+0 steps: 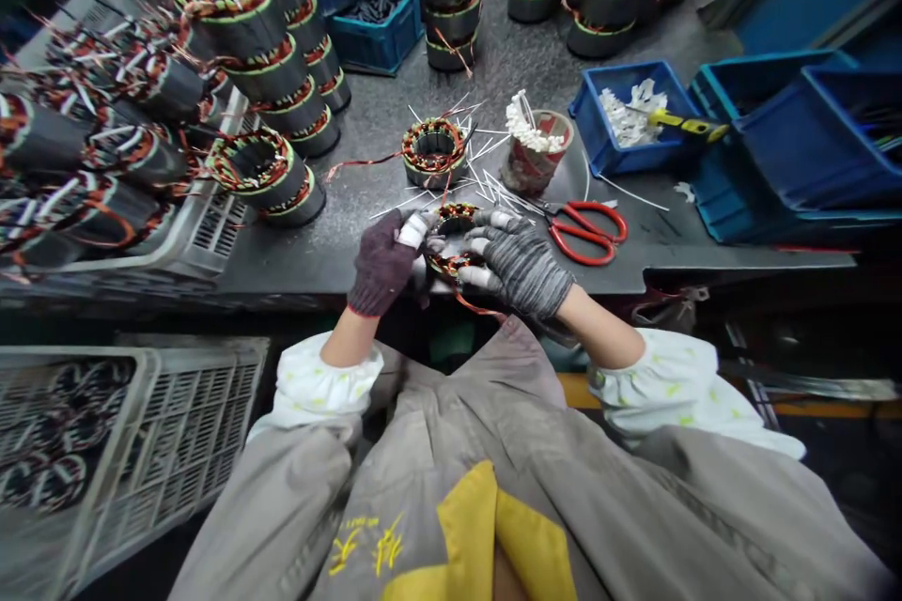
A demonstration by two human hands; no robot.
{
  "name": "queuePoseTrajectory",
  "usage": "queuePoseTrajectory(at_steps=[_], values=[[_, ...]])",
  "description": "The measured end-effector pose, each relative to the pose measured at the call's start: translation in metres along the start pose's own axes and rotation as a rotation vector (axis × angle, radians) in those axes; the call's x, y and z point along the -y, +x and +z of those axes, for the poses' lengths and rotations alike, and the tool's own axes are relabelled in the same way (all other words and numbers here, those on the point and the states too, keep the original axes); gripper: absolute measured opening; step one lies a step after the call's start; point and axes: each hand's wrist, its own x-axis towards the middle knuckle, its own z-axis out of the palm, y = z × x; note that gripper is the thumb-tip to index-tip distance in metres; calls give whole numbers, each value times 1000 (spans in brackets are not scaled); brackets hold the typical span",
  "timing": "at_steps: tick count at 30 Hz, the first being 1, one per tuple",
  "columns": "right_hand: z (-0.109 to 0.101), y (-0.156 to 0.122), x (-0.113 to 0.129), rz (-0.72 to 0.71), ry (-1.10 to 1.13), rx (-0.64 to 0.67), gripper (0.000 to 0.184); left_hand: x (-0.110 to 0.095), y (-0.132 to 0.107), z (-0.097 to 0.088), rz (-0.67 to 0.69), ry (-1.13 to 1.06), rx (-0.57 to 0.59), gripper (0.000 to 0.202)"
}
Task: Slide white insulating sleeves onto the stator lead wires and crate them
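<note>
Between my two gloved hands, at the bench's front edge, is a motor stator (455,223) with copper windings, tilted on its side. My left hand (389,255), in a dark purple glove with white-wrapped fingertips, is closed on its left side. My right hand (520,258), in a grey striped glove with white-wrapped fingers, grips the right side. The hands hide much of its body. A reddish lead hangs below it. Just behind stands a second stator (435,150), with thin white sticks (486,192) scattered beside it. Red-handled scissors (588,233) lie right of my right hand.
Stacked stators (272,84) and a heaped pale crate (211,225) fill the left. A cup (534,164) of white tubes stands behind the scissors. At right are a blue bin (598,136) with white pieces and a yellow cutter (687,124). A crate (190,423) sits low at left.
</note>
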Motion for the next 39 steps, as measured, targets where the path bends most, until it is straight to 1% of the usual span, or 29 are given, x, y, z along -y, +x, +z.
queuePoseTrajectory(at_steps=[1,2,5,6,7,8,10,12,13,14,15,16,17,18,19,21,22,23,24,25,27,28,30,31,33,35,36,38,39], values=[[-1,0,-2,-2,-4,18,35,4,-3,-1,40,-48,17,37],[-2,-1,-4,-6,-3,28,36,7,-9,-3,138,-56,69,35],[-9,-1,-8,-23,15,53,36,10,-30,-9,507,94,266,34],[-12,0,-7,-27,16,71,37,8,-34,-9,563,157,301,34],[-14,3,-6,-22,7,93,38,6,-35,-7,559,198,301,32],[-17,6,-5,-13,-10,119,38,3,-32,-5,497,201,270,31],[-21,12,-1,19,-48,177,39,0,-18,3,243,71,154,32],[-25,17,2,53,-73,226,39,3,-1,12,-104,-216,-21,38],[-27,19,4,65,-80,245,39,6,4,15,-257,-363,-104,42],[-29,21,5,73,-88,259,40,9,5,17,-374,-475,-182,44],[-31,22,5,76,-97,273,40,11,1,17,-442,-532,-244,45],[-33,24,5,73,-106,292,40,12,-8,16,-457,-532,-271,44],[-35,25,5,67,-115,312,41,10,-19,14,-427,-491,-278,42],[-37,26,5,58,-122,332,41,7,-33,11,-348,-431,-209,39],[-37,28,4,47,-127,352,41,2,-46,8,-196,-376,-70,36],[-37,32,2,33,-137,372,43,-9,-64,4,231,-248,232,27],[-37,33,1,35,-141,371,44,-13,-67,3,425,-177,327,24],[-35,35,-1,42,-139,367,46,-15,-65,3,565,-101,360,24],[-35,37,-2,51,-131,365,47,-14,-60,3,633,-24,341,27],[-34,39,-4,61,-114,364,47,-11,-52,4,637,42,281,30],[-34,43,-6,68,-44,376,46,0,-35,6,545,114,167,32],[-34,44,-6,61,3,388,47,6,-27,7,494,112,135,33],[-32,44,-4,28,93,388,48,16,-18,9,423,69,116,36],[-30,42,-1,5,124,352,48,19,-16,9,401,51,122,37],[-23,35,5,-56,154,218,43,21,-17,9,374,60,147,37],[-15,23,9,-98,157,58,34,17,-20,8,376,120,180,37],[-12,16,9,-111,161,7,30,13,-22,7,383,158,191,37],[-8,2,3,-100,162,-57,24,6,-24,4,385,248,201,36],[-9,-5,-3,-54,156,-114,22,3,-25,3,377,289,200,35]])
